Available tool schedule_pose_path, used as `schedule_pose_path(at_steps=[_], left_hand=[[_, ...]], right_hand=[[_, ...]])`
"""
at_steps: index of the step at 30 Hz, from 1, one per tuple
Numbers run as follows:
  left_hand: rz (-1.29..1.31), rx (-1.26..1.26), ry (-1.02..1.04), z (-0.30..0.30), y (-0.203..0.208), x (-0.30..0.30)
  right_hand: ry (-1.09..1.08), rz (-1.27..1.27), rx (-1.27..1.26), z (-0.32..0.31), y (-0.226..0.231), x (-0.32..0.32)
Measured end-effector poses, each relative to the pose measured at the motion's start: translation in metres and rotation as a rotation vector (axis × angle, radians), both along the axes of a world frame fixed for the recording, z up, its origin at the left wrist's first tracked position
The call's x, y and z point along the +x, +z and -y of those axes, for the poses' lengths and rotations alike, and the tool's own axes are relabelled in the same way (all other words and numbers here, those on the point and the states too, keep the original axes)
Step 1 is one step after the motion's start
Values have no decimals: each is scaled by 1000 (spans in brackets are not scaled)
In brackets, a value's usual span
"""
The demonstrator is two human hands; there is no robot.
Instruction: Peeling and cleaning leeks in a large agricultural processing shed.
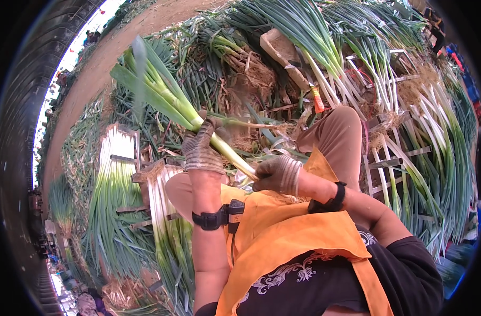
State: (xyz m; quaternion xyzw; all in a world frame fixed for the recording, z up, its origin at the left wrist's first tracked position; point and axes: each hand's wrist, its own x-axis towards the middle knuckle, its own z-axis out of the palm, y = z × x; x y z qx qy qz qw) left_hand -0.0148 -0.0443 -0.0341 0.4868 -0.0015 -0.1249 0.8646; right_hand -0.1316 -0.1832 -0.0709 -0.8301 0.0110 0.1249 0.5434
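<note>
A long green onion (229, 150) lies slantwise across my lap, its broad green leaves toward the far left and its pale lower end toward me. My left hand (202, 150), in a grey glove, is wrapped round its middle where the leaves begin. The gloved right hand (278, 175) is closed on the lower white end, hiding the tip. From beside my left fingers a thin pale stalk (248, 124) with a rooty end sticks out to the right; whether it is attached to the onion I cannot tell.
Trimmed green onions (117, 158) lie in metal racks at left, with more in a metal frame (385, 163) at right. Ahead are piled leaves, a rooty bundle (256, 68), a worn wooden piece (280, 50) and an orange-red object (318, 99). An orange apron (298, 231) covers my lap.
</note>
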Motion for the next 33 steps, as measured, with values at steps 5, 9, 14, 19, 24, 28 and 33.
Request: schedule_pose_path(at_steps=[5,9,14,19,24,28,33], left_hand=[[70,-137,-3,-9,3,7],[47,-212,2,-22,7,28],[126,-75,158,-61,23,53],[144,-59,305,-109,41,72],[155,22,272,-69,27,61],[91,-142,96,-38,0,30],[22,-148,98,-37,-29,18]], right_hand=[[24,27,555,27,-12,-4],[121,-31,676,31,-19,9],[377,-217,296,42,-29,-24],[518,-419,-372,79,-42,-49],[233,346,-81,47,-26,-10],[383,-4,67,-16,-74,11],[289,17,-225,-11,-54,-15]])
